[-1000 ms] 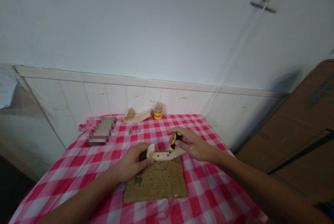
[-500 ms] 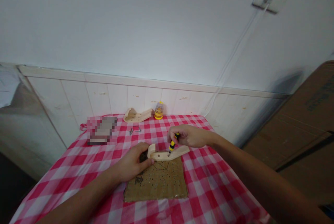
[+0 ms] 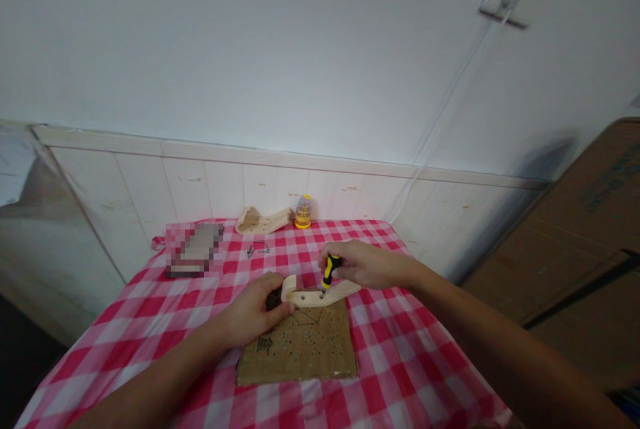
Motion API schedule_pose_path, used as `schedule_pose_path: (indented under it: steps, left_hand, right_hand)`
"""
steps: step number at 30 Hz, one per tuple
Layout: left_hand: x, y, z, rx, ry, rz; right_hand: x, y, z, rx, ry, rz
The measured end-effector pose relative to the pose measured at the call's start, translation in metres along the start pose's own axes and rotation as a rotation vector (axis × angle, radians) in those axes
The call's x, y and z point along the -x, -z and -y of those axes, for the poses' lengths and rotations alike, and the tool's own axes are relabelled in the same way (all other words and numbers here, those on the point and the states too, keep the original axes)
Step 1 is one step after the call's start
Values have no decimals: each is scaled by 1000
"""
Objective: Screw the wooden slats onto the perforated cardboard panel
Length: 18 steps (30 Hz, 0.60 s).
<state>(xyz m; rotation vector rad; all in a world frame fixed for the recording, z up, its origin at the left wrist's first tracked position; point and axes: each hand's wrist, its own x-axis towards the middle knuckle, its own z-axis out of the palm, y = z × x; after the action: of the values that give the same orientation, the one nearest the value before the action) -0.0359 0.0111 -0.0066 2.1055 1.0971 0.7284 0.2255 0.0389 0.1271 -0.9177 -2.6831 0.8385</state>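
My right hand (image 3: 357, 263) is closed around the yellow and black handle of a screwdriver (image 3: 331, 271). Its tip points down into the right hole of a pale curved wooden piece (image 3: 311, 298) with a hooked left end. At that hooked end, my left hand (image 3: 260, 307) grips the wooden piece, thumb in front and fingers behind. A dark object, partly hidden, sits between that thumb and forefinger. Beneath the wooden piece lies a cardboard sheet (image 3: 305, 355) dotted with small holes and marked with black lines.
A second curved wooden piece (image 3: 264, 222) rests at the back, beside a yellow-based bit container (image 3: 303, 213). Small metal parts (image 3: 258, 250) lie before them. A blurred flat device (image 3: 196, 250) is at left. Checked cloth (image 3: 400, 349) covers the table; a large cardboard box (image 3: 590, 229) stands right.
My right fingers have shifted on the screwdriver, and its handle looks turned and more exposed. The wooden piece and my left hand stay in place; the view has shifted slightly.
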Motion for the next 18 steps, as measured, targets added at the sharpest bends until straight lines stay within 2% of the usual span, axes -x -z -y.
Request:
schedule_pose_path:
  steps: [14,16,18]
  left_hand:
    - [1,0,0,-16,34,-3]
    - [1,0,0,-5,37,-3]
    - [0,0,1,10,41,-20]
  right_hand:
    - [2,-6,-12,-49,-33,-94]
    - [3,-4,-17,-115,-32,-151]
    - [3,0,-28,-183,-53,-305]
